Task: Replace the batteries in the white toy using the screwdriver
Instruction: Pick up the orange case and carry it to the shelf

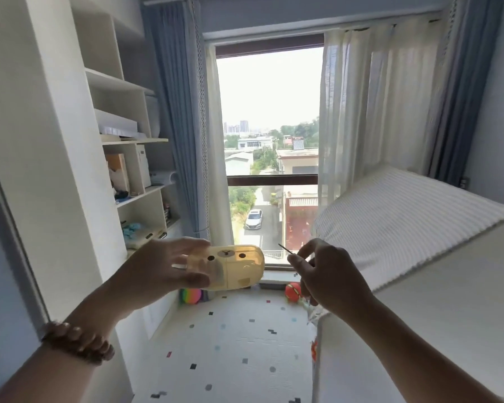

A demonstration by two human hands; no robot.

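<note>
Readying to unscrew in mid-air

Item: cream-white rounded plastic bear-face toy [233, 266], gripped in our left hand [160, 269], held up before the window [269, 112]. Our right hand [329, 274] pinches the thin metal screwdriver [284, 249], tip near the toy, apart. Risk: unsupported, the tip may slip; a loosened screw could drop to the patterned floor mat [230, 344].

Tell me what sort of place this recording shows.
Probably a child's bedroom in a home: a bed on the right, shelves on the left, and a red ball on the patterned mat below the curtained window.
</note>
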